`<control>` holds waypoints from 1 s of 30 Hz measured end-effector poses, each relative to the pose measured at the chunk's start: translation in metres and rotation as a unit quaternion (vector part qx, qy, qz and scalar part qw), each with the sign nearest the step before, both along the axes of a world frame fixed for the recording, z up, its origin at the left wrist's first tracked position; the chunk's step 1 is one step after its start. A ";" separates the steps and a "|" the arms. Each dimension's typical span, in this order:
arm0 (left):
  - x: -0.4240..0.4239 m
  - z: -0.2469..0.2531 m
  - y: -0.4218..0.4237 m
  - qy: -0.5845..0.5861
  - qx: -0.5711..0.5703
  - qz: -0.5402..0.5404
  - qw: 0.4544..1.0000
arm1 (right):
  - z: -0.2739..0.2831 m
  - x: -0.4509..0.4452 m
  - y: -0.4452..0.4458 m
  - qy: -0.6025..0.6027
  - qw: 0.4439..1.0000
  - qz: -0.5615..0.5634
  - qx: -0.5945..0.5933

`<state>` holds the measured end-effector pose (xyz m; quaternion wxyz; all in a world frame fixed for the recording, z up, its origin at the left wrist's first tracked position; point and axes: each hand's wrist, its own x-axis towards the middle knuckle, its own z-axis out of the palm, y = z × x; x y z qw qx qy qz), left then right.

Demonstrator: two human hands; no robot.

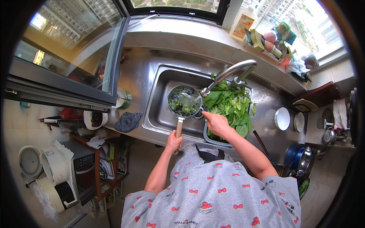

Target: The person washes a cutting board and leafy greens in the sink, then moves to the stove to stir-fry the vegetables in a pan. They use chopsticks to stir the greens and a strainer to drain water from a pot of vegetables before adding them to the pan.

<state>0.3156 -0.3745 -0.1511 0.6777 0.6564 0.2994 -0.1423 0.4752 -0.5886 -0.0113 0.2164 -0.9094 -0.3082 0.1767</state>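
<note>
My left hand (173, 141) grips the wooden handle (179, 128) of a small saucepan (168, 104) held over the steel sink basin (162, 82). Water runs from the curved faucet (242, 64) into the pan, where pieces of green vegetable (182, 105) sit in water. Just right of the pan, my right hand (217, 123) points its index finger towards the pan's side; its other fingers curl under, and whether they hold anything is hidden. Below and beyond that hand, a heap of leafy greens (235, 111) fills a blue-rimmed container (209, 136) at the sink's right side.
A grey cloth (128, 122) lies left of the sink. To the right are chopsticks (261, 142), a white bowl (282, 118) and a smaller dish (298, 122). An open window sash (114, 62) juts in at left. A bottle (242, 24) and sponges (257, 40) stand on the ledge.
</note>
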 end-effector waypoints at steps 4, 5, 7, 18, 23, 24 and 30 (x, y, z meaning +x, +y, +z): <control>-0.002 0.003 0.000 0.005 0.002 0.000 1.000 | -0.006 0.008 0.002 0.007 0.998 0.012 -0.066; -0.001 0.006 0.001 0.009 0.002 0.001 1.000 | -0.002 0.007 0.002 -0.015 0.997 0.011 -0.071; -0.002 0.005 0.001 -0.001 -0.008 0.016 1.000 | 0.010 -0.001 0.000 -0.056 0.995 0.013 -0.085; 0.000 0.000 0.004 -0.003 0.008 0.007 1.000 | -0.011 0.005 -0.024 -0.074 0.993 -0.087 0.000; -0.004 -0.009 0.006 -0.032 0.042 0.001 0.999 | -0.043 0.011 -0.032 -0.069 0.984 -0.152 0.066; -0.004 -0.007 0.007 -0.028 0.036 0.002 0.999 | -0.045 0.010 -0.033 -0.071 0.979 -0.163 0.101; -0.004 0.010 0.012 -0.001 0.028 0.008 1.000 | -0.044 0.000 -0.044 0.121 0.938 -0.244 0.214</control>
